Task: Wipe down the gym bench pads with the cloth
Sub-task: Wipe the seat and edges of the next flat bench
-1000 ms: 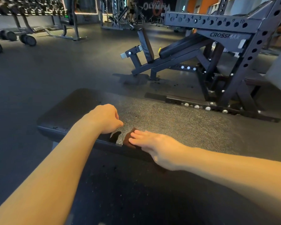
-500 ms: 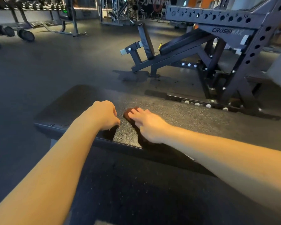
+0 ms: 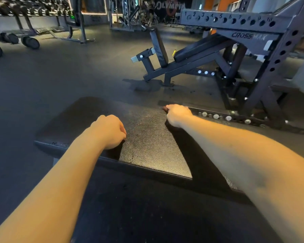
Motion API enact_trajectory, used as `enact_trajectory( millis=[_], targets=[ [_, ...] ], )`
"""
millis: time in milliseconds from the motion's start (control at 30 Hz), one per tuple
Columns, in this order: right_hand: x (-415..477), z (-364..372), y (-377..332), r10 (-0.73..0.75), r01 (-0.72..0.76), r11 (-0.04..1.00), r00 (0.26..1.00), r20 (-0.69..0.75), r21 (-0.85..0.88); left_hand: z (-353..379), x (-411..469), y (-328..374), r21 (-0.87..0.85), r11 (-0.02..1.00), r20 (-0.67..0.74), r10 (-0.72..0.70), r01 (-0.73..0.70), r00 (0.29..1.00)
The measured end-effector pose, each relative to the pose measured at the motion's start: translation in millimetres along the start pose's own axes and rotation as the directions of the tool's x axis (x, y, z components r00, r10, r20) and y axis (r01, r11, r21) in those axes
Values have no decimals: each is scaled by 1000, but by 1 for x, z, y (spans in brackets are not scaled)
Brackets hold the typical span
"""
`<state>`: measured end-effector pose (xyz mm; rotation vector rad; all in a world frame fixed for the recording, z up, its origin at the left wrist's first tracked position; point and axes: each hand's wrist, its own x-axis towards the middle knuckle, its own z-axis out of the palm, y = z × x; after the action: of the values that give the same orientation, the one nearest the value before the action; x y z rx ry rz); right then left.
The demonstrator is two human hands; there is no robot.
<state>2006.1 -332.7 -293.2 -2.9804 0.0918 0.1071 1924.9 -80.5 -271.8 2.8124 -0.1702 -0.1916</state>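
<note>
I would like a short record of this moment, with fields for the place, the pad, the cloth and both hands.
place: gym floor, incline bench behind
bench pad: flat, black, textured
left hand: curled fist resting on the pad near its front edge, nothing visible in it
right hand: at the pad's far edge, on the cloth; grip unclear
cloth: dark reddish, mostly hidden

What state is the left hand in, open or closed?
Closed. The left hand rests on the bench pad as a fist, with its fingers curled under, and no cloth shows in it.
</note>
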Motion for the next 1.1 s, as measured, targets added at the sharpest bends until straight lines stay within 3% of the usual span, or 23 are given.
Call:
enact_trajectory(
  millis=[100, 167, 367, 467, 533, 733, 833, 1000, 1100],
  targets=[
    [6, 6, -9, 51, -50, 999, 998, -27, 17, 1, 2, -3, -11, 1000, 2, -25, 25, 1000],
    [-5, 7, -17, 11, -10, 1000, 999, -34, 15, -2, -1, 2, 24, 999, 0, -28, 28, 1000],
    [-94, 25, -47, -356, 356, 934, 935, -13, 39, -9, 6, 3, 125, 992, 23, -18, 15, 1000],
    [-115, 17, -44, -434, 434, 900, 901, 10, 42, -10, 8, 1, 116, 993, 37, -12, 8, 999],
    [-101, 13, -40, -413, 413, 910, 911, -2, 22, -11, 7, 1, 94, 996, 27, -1, -2, 1000],
    [0, 11, -35, -148, 149, 988, 988, 34, -26, -15, -3, -2, 108, 994, 13, 8, -9, 1000],
    [15, 15, -46, -107, 107, 994, 994, -9, -18, -17, -8, -11, 126, 992, -14, -17, 19, 1000],
    [-25, 18, -59, -147, 149, 988, 989, -30, 52, -25, -9, -20, 101, 994, -29, -42, 45, 999],
    [-91, 25, -73, -331, 330, 937, 944, -6, 112, -23, -5, -19, 99, 993, -50, -63, 68, 997]
  ],
)
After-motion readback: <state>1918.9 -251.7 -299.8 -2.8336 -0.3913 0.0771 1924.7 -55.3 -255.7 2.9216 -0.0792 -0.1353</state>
